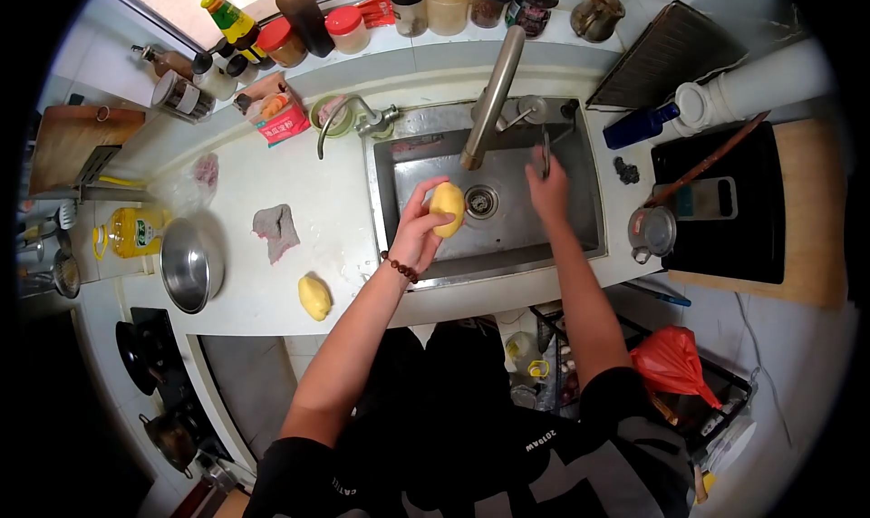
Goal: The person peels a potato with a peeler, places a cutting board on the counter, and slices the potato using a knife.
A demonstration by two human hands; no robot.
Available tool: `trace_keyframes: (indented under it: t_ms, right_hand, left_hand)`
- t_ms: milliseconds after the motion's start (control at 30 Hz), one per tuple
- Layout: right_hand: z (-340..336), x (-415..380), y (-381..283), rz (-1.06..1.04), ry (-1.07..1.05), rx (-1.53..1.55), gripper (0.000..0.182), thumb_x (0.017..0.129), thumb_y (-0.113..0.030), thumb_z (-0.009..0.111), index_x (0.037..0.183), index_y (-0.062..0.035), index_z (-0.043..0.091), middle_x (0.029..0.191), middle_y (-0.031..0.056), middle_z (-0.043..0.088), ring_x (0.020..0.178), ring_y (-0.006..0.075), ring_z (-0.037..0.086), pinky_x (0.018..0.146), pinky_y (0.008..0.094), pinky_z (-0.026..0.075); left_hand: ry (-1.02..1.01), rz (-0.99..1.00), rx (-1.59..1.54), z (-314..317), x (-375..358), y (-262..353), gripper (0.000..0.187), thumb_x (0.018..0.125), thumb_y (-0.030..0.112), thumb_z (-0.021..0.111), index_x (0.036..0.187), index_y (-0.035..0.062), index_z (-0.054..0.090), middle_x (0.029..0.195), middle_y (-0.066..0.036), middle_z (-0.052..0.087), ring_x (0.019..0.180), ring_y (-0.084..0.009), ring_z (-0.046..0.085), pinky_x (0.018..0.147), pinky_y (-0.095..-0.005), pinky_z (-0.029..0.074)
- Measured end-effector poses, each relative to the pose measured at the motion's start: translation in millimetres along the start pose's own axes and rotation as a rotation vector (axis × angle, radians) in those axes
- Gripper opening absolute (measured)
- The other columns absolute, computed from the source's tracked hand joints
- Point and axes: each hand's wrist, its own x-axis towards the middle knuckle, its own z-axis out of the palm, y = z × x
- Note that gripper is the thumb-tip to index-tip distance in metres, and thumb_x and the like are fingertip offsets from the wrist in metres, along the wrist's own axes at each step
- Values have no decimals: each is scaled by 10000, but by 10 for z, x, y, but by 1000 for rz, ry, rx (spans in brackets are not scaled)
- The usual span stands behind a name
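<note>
My left hand (pixel 419 230) is closed around a peeled yellow potato (pixel 448 210), held up over the near left part of the steel sink (pixel 580 237). Over the sink's right side, my right hand (pixel 549 190) grips a slim metal tool (pixel 546 152) that points away from me; its exact kind is too small to make out. Between the two hands, the thick steel faucet (pixel 494 96) reaches down over the basin, and the drain (pixel 481 203) shows below. A second peeled potato (pixel 314 298) lies on the white counter, left of my left forearm.
A grey cloth (pixel 275 232) and a steel bowl (pixel 191 264) are on the left counter. A small curved tap (pixel 358 119) stands at the sink's back left corner. Jars and bottles line the back ledge (pixel 435 58). Right of the sink are a kettle-like pot (pixel 652 234) and a blue bottle (pixel 640 126).
</note>
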Motion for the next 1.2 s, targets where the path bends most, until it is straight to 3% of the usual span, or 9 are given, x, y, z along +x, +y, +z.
trace_keyframes:
  t_ms: [67,167,567,700,767,900,1000,1067,1200]
  right_hand:
    - [134,501,-34,-88,72,-62,467,908,-218,734,1330,-35,658,1267,229,688,1193,411,647,1006,468,513]
    - [232,874,-194,-73,-41,-59,471,907,-210,728,1333,-26,652,1366,219,645,1252,419,610,1060,477,491]
    - [460,1012,321,-152,-19,-162,371,933,-218,701,1224,11,682,1293,200,663,1160,419,639,978,477,521]
    - [422,892,236,-215,66,-55,373,931,-220,702,1209,28,681,1198,214,696,1087,446,645,929,492,523]
    - [420,657,104,-5,210,136,354,944,-242,727,1184,16,697,1067,171,749,841,338,711,747,423,553]
    - [603,-92,-466,398,0,800,325,959,-268,774,1161,-19,719,952,36,755,573,27,553,497,238,429]
    - [898,-427,-615,532,-88,866,342,944,-243,790,1165,10,726,973,54,761,671,71,623,596,248,491]
    - [1014,-491,-667,222,-1,706,354,936,-245,801,1151,29,739,1003,74,764,815,96,670,727,251,524]
    - [1077,-512,-663,530,-26,942,254,976,-158,746,1155,23,730,966,7,724,835,66,633,754,239,513]
  left_hand:
    - [-21,-1,33,3,107,-43,687,858,-69,604,1504,115,461,1299,-134,601,1212,-299,628,1028,-429,543]
    - [6,18,57,-25,225,-114,751,828,-132,605,1514,124,441,1302,-128,592,1209,-292,626,1054,-465,540]
    - [80,-9,146,24,548,-174,768,794,-195,596,1474,130,451,1327,-100,571,1203,-254,622,1022,-471,573]
    - [156,-66,146,50,681,-212,687,866,-122,640,1471,126,429,1170,-89,634,980,-203,682,797,-365,615]
    - [216,-95,190,28,782,-258,586,914,-51,636,1439,129,446,1114,-77,658,945,-187,688,748,-340,606]
    - [376,-317,86,-282,1026,-383,219,1054,234,550,1252,144,577,1058,-47,685,919,-180,681,722,-337,587]
    - [375,-315,9,-71,1053,-367,259,1094,327,481,1202,128,608,1056,-46,697,922,-170,683,736,-321,580]
    - [432,-243,35,12,1030,-381,291,1103,343,459,1176,114,623,1062,-46,704,921,-163,683,740,-311,575]
    - [318,-157,164,-195,1077,-616,378,1095,433,432,1173,108,610,1040,-50,698,887,-165,676,739,-328,582]
